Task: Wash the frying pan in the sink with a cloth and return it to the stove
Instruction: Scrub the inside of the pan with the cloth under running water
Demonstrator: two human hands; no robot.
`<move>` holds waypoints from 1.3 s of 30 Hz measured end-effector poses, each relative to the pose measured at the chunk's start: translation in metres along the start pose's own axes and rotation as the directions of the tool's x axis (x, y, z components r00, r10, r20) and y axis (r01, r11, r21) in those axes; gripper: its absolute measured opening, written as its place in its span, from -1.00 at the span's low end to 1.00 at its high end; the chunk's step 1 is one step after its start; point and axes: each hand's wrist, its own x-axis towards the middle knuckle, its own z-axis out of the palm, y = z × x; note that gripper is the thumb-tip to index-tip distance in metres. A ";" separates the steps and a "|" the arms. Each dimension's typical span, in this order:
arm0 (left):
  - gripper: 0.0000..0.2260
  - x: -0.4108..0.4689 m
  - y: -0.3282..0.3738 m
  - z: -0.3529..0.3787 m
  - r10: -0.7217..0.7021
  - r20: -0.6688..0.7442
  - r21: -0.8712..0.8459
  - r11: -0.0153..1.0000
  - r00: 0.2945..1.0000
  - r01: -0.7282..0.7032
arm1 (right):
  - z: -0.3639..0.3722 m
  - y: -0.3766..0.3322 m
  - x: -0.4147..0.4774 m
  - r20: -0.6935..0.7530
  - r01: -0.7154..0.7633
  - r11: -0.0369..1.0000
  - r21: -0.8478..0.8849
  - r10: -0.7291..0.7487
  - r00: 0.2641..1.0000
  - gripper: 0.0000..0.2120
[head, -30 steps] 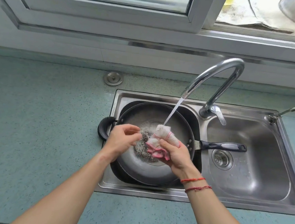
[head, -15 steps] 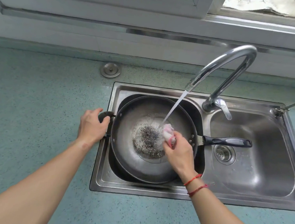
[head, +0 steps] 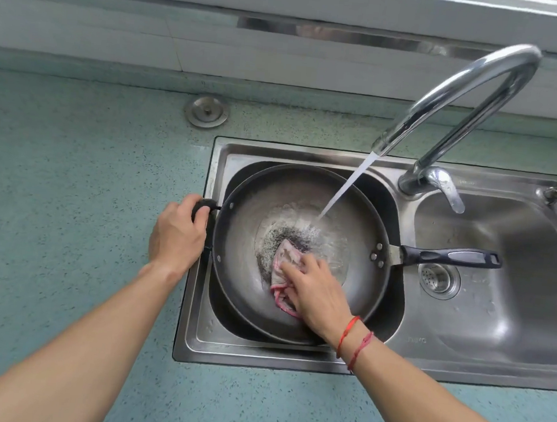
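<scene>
A dark frying pan sits in the left basin of the steel sink, its long black handle reaching over the right basin. My left hand grips the pan's small black loop handle at its left rim. Inside the pan my right hand presses a wet pink-and-white cloth against the bottom, beside a dark burnt patch. Water runs from the tap into the pan's middle.
The right basin holds only its drain strainer. A round metal cap is set in the blue-green counter behind the sink. A window sill runs along the wall at the back.
My left hand left the cloth and took the pan's loop handle. My right hand carried the cloth down from under the water stream onto the pan's bottom, nearer to me.
</scene>
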 end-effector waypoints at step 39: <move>-0.81 0.002 -0.006 0.007 0.038 -0.075 0.001 0.999 0.996 -0.038 | 0.006 -0.036 0.047 -0.060 0.233 0.972 -0.025 -0.234 0.970 -0.75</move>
